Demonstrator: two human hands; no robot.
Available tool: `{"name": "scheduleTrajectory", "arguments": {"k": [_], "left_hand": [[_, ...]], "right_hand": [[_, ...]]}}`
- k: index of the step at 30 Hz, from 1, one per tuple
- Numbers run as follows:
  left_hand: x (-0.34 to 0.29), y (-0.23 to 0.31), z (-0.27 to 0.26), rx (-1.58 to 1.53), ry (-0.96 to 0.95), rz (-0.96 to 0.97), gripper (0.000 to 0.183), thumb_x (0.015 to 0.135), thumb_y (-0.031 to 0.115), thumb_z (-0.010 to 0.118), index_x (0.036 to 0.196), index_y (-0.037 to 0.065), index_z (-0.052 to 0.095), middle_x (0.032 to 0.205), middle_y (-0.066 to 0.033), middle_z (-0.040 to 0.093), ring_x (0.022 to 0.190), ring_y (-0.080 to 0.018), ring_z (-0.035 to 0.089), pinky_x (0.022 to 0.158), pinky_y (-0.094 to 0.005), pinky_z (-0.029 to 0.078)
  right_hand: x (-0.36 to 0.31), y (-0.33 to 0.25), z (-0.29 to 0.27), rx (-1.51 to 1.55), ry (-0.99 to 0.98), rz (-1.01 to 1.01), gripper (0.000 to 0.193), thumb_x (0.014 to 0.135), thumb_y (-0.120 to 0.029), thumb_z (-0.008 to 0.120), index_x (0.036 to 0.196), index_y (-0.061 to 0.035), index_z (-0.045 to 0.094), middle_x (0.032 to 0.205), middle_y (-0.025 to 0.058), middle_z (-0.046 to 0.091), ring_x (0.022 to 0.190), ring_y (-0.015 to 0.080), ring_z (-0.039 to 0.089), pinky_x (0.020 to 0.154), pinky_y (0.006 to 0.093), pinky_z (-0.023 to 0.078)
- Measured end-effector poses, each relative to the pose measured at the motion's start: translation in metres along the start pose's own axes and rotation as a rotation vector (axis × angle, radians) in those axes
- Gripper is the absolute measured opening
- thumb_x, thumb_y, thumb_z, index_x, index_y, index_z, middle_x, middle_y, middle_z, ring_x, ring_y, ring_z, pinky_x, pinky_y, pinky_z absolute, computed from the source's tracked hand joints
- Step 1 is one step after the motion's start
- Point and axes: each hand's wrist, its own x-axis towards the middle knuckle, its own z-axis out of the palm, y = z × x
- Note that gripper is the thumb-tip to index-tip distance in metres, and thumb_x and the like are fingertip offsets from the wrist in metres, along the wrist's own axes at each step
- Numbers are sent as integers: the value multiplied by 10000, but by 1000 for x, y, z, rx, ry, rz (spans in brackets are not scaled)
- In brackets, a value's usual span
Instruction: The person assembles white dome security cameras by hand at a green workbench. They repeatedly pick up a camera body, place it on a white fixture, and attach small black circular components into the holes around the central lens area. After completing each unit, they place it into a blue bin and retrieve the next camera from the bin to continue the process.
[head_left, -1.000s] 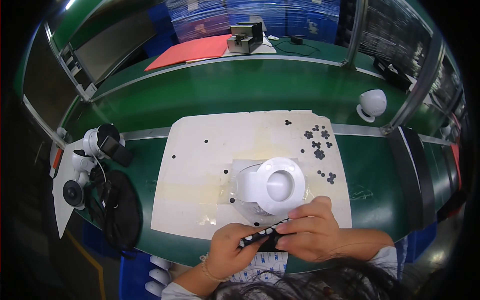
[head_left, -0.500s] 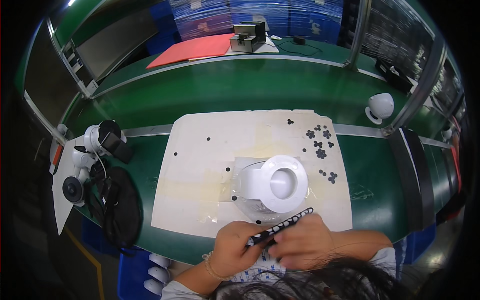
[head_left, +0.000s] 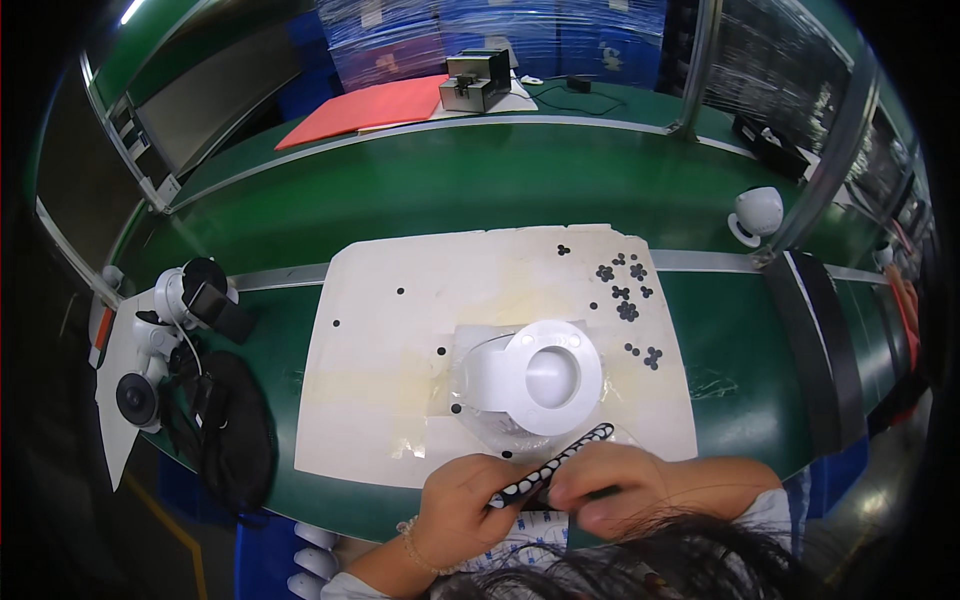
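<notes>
Above the near edge of the green table (head_left: pixel 365 502), my left hand (head_left: pixel 455 505) is pinching a dotted strip (head_left: pixel 555 464) while my right hand (head_left: pixel 622 484), its curled fingers' grip unclear, is no longer covering the far end, apparently leaving those dots exposed

A narrow black strip (head_left: pixel 553 466), dotted with white rounds, slants with its ends toward two and eight o'clock. It is held up at five o'clock from mid-view.
</notes>
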Motion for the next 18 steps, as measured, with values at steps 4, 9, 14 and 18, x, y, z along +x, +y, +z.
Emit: {"name": "scheduleTrajectory", "arguments": {"k": [4, 9, 14, 18], "left_hand": [[-1, -3, 9, 78, 175, 57, 320, 570, 37, 628, 888, 74, 625, 1105, -156, 525, 691, -220, 603, 591, -297, 474], [-6, -17, 14, 117, 113, 72, 333, 559, 37, 633, 889, 82, 633, 1263, -196, 421, 693, -199, 612, 581, -272, 476], [-10, -19, 15, 123, 126, 73, 333, 552, 34, 626, 882, 79, 636, 1248, -185, 439, 666, -192, 606, 562, -274, 473], [-15, -23, 19, 139, 160, 67, 329, 550, 30, 623, 875, 79, 638, 1247, -172, 445, 639, -184, 596, 548, -273, 469]], "right_hand": [[4, 29, -20, -118, 408, -13, 599, 787, 93, 473, 1292, -55, 186, 992, 125, 457, 765, 172, 525, 730, 264, 440], [13, 45, -38, 210, 543, 240, 629, 794, 94, 462, 1318, -56, 148, 1119, 142, 356, 838, 120, 500, 769, 239, 419], [10, 49, -37, 132, 503, 221, 672, 784, 84, 503, 1322, -118, 155, 1106, 122, 368, 830, 139, 506, 735, 251, 435], [9, 48, -38, 78, 472, 234, 679, 782, 97, 497, 1322, -119, 146, 1090, 122, 372, 834, 142, 513, 743, 254, 438]]}}
